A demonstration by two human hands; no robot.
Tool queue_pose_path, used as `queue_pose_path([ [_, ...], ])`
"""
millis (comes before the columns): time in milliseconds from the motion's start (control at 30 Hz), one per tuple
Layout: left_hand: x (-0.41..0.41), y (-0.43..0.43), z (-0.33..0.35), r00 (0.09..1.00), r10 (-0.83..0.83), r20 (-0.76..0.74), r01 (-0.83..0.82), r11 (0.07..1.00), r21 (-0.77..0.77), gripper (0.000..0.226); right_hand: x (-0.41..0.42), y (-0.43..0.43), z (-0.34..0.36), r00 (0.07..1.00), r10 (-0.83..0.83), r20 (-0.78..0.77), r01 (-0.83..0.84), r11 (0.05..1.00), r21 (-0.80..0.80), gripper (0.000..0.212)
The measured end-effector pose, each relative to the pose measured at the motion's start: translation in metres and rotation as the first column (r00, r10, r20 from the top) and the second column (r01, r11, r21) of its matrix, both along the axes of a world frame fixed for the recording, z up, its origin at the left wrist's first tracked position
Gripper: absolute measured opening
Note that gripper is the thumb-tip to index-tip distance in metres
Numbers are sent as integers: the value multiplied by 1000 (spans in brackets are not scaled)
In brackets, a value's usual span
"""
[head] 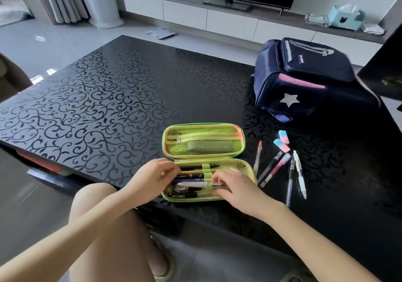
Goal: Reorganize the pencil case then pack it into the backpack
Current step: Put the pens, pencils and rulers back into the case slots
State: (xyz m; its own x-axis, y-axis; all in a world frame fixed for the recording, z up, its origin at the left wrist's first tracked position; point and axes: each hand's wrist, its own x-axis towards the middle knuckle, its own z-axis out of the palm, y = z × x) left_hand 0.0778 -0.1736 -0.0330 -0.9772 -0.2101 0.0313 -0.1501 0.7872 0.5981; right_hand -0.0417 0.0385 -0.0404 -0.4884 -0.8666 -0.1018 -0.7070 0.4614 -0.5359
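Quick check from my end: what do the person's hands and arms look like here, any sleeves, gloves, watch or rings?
Both arms are bare up to the frame edge, with no sleeves in view. The left hand and right hand wear no gloves, and no watch, bracelet or ring shows on the wrists or fingers. The nails look short and unpainted.

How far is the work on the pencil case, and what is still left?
Done: the green pencil case lies open, with several pens under its elastic loops. In hand: the left hand and right hand are settling pens in the lower half. Left: five loose pens and two erasers on the table, then closing the case and packing it into the navy backpack.
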Motion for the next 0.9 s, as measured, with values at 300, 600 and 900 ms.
queue_pose_path([
  [300,-4,0,2,996,-8,-85,3,998,-56,9,8,-32,-4,937,25,-348,-51,996,-67,25],
  [600,-23,15,2,996,-37,-75,29,994,-104,10,-33,51,-8,629,-726,-277,707,683,-185,25],
  [900,-82,77,24,993,-69,-96,63,996,-67,10,-86,88,-12,313,-905,-288,947,320,22,36],
])
